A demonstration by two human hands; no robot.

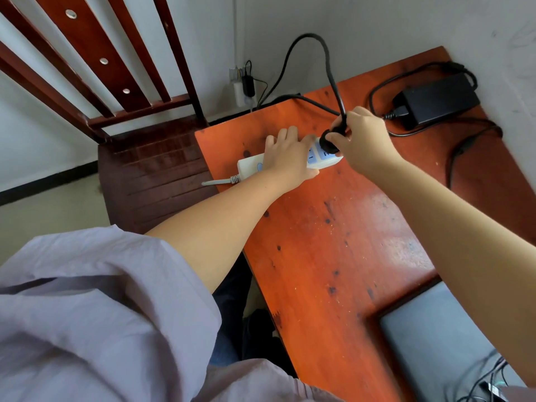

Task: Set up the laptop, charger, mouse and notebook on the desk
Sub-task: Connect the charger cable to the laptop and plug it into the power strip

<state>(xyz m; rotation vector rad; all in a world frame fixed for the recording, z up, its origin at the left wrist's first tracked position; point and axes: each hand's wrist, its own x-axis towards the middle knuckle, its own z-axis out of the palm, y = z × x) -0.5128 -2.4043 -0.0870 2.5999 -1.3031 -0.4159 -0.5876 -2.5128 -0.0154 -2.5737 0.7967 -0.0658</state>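
- Black plug (pixel 333 139) pinched by right hand (pixel 362 142), set against the end socket of white power strip (pixel 290 162).
- Left hand (pixel 285 155) pressing flat on the strip, just beside the plug.
- Charger brick (pixel 438 98) beyond the right hand, on the desk (pixel 333 227).
- Grey laptop (pixel 441 335) under the right forearm.

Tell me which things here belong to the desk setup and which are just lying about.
Belongs to the job:
plug, pinched by right hand
power strip, held down by left hand
charger
laptop
desk

Just lying about:
chair
wall adapter
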